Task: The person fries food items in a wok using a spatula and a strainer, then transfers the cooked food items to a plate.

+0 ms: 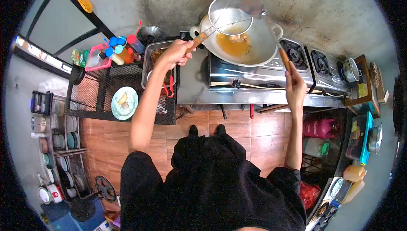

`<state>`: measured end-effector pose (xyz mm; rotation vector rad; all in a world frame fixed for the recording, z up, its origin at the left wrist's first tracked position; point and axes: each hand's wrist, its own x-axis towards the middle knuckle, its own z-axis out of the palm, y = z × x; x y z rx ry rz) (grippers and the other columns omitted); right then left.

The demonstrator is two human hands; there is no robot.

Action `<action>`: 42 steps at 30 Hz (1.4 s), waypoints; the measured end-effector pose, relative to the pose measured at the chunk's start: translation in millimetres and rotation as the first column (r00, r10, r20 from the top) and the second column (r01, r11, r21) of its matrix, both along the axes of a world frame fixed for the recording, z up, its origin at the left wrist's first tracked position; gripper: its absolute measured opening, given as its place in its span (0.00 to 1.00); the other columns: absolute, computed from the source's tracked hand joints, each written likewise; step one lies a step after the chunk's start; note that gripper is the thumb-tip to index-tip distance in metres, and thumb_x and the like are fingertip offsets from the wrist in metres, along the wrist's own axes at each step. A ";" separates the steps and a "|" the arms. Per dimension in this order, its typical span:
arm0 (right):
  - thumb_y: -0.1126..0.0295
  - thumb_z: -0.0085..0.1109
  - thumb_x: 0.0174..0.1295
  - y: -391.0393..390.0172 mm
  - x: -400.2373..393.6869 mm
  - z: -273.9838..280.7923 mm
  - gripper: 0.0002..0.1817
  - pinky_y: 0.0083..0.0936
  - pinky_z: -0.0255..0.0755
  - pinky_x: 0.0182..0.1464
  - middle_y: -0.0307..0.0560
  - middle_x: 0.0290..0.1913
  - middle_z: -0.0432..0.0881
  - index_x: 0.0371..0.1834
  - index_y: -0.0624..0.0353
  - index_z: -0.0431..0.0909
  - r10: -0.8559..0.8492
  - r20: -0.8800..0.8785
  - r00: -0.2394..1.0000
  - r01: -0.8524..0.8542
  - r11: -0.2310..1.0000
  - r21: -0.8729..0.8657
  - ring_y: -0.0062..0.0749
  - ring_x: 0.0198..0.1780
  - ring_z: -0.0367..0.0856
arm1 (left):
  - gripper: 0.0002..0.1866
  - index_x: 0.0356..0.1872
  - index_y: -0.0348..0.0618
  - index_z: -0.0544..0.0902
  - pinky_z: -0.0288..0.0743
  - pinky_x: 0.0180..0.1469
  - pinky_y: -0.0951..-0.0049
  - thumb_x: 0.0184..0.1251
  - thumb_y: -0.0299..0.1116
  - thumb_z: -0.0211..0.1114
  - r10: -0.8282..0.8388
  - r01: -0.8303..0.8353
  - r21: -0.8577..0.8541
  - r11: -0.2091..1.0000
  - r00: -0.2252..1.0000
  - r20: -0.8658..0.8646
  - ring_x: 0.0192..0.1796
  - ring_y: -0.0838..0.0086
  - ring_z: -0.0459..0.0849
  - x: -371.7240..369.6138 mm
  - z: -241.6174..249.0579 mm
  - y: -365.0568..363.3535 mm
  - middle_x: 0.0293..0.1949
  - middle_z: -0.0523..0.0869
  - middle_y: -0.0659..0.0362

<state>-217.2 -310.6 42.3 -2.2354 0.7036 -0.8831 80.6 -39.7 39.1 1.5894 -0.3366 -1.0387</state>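
My left hand (176, 53) is closed around the wooden handle of a round wire strainer (210, 28). The strainer's hoop is held above a large pale wok (263, 53) on the stove. Brownish liquid (229, 48) and a few pieces of food (241, 38) lie in the wok's bottom. In my right hand (295, 87) is the wooden handle of a long utensil (285, 59). Its far end is smeared by motion near the strainer's right rim, so its kind cannot be made out.
Left of the stove stand a metal tray (148, 57) with red tongs (168, 87), a plate with food (120, 111) and a pink basket (95, 63) beside several bottles. A second burner (321, 61) and a small pot (351, 70) are at the right.
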 end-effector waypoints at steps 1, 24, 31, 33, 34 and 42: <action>0.74 0.54 0.63 12.1 4.7 -1.8 0.19 0.27 0.73 0.39 0.61 0.37 0.82 0.59 0.62 0.73 -0.004 -0.013 1.000 0.003 0.997 -0.073 0.31 0.36 0.81 | 0.18 0.37 0.36 0.72 0.50 0.12 0.81 0.74 0.44 0.47 0.013 -0.013 -0.017 1.000 1.000 0.016 0.11 0.85 0.58 -3.7 -2.6 0.2 0.18 0.69 0.64; 0.73 0.56 0.64 134.2 19.1 -11.6 0.19 0.13 0.56 0.26 0.32 0.28 0.72 0.58 0.65 0.73 -0.268 0.099 0.958 0.269 0.963 0.001 0.13 0.26 0.60 | 0.11 0.33 0.42 0.71 0.49 0.12 0.82 0.69 0.39 0.56 -0.008 0.004 -0.239 0.971 1.000 -0.018 0.12 0.88 0.57 -14.4 -21.4 13.0 0.17 0.66 0.68; 0.71 0.56 0.64 157.6 28.5 -11.9 0.19 0.14 0.64 0.31 0.36 0.26 0.76 0.58 0.65 0.74 -0.210 0.147 0.967 0.175 0.960 0.220 0.14 0.30 0.70 | 0.10 0.38 0.38 0.71 0.51 0.13 0.82 0.71 0.36 0.54 0.062 -0.076 -0.291 0.954 0.996 -0.058 0.13 0.87 0.58 3.0 -3.4 50.3 0.18 0.66 0.68; 0.70 0.57 0.64 165.3 32.2 -5.1 0.19 0.13 0.63 0.31 0.36 0.26 0.76 0.58 0.64 0.74 -0.188 0.156 0.970 0.146 0.958 0.246 0.13 0.29 0.69 | 0.12 0.40 0.37 0.72 0.51 0.13 0.82 0.72 0.38 0.53 0.067 -0.087 -0.315 0.945 0.995 -0.075 0.13 0.87 0.57 8.4 0.3 64.1 0.18 0.66 0.67; 0.70 0.57 0.64 170.2 35.8 -1.4 0.19 0.13 0.63 0.31 0.36 0.26 0.76 0.58 0.64 0.74 -0.180 0.155 0.971 0.137 0.958 0.250 0.13 0.29 0.69 | 0.12 0.40 0.37 0.72 0.51 0.13 0.82 0.72 0.38 0.53 0.076 -0.096 -0.311 0.946 0.994 -0.075 0.13 0.87 0.57 12.2 0.0 73.0 0.18 0.66 0.67; 0.72 0.56 0.64 227.1 65.3 10.1 0.21 0.13 0.64 0.32 0.37 0.31 0.79 0.61 0.65 0.71 -0.019 0.146 0.989 -0.048 0.895 0.444 0.14 0.31 0.70 | 0.10 0.38 0.40 0.72 0.55 0.15 0.82 0.70 0.38 0.55 0.338 -0.299 -0.296 0.907 0.937 0.089 0.15 0.86 0.63 11.2 -17.3 167.5 0.19 0.70 0.65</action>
